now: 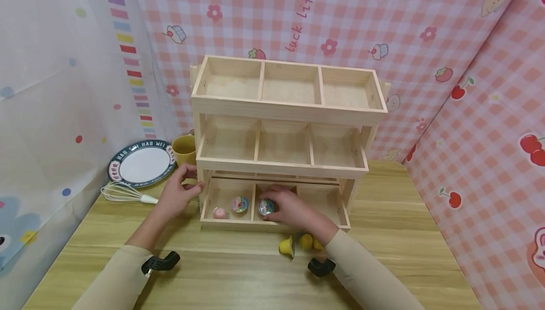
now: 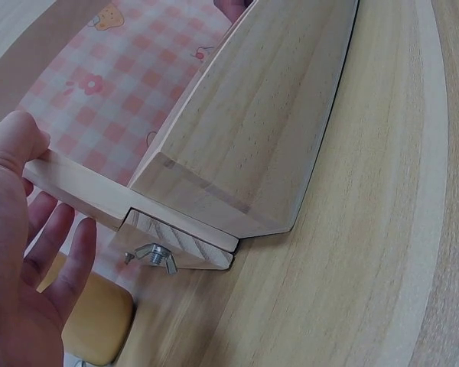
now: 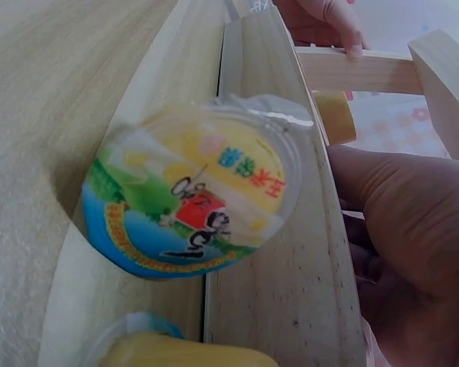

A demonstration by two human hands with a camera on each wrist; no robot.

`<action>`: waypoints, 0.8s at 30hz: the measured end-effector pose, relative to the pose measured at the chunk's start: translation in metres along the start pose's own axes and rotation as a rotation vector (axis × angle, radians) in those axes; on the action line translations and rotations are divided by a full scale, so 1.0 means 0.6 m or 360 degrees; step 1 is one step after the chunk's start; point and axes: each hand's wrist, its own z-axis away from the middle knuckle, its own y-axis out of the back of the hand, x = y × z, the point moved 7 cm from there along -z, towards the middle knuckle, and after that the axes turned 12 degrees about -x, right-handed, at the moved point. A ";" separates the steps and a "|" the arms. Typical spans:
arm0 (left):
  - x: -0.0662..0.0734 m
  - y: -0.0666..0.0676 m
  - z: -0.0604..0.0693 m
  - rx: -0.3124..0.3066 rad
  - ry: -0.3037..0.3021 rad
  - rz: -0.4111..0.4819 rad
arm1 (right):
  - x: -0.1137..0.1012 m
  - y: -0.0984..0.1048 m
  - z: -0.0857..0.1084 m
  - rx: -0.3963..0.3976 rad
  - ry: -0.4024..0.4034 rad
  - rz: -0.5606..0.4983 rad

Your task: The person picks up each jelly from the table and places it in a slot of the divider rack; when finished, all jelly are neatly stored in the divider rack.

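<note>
A three-tier wooden shelf (image 1: 281, 164) with divided trays stands on the table. My left hand (image 1: 179, 194) holds its left post, and in the left wrist view the thumb (image 2: 19, 141) lies over the wooden strip with several fingers below. Inside the bottom tray's middle compartment, my right hand (image 1: 289, 206) pinches a jelly cup (image 1: 266, 207), its shiny lid facing up. Two more jelly cups sit in the left compartment: one lid-up (image 1: 240, 204), one pinkish (image 1: 220, 213). The right wrist view hides the held cup behind the tray wall (image 3: 291, 229).
Several yellow jelly cups (image 1: 286, 247) lie on the table before the shelf, near my right forearm. One printed lid (image 3: 191, 199) looms in the right wrist view. Left of the shelf are a plate (image 1: 142, 163), a yellow mug (image 1: 184, 148) and a whisk (image 1: 127, 193).
</note>
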 end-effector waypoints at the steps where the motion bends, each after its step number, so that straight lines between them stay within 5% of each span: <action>1: 0.000 0.000 0.000 -0.0001 0.0002 0.0004 | 0.001 0.000 0.001 -0.0001 0.0001 -0.0005; 10: 0.000 0.000 -0.002 -0.0005 0.0006 -0.0009 | 0.002 0.010 0.014 0.0027 -0.0006 -0.0035; 14: -0.001 0.000 -0.001 -0.0005 0.0004 -0.0012 | 0.003 0.017 0.027 0.0060 -0.0038 -0.0171; 24: 0.003 -0.001 0.002 0.0007 0.0013 0.0015 | -0.010 0.040 0.072 0.0263 0.0050 -0.0232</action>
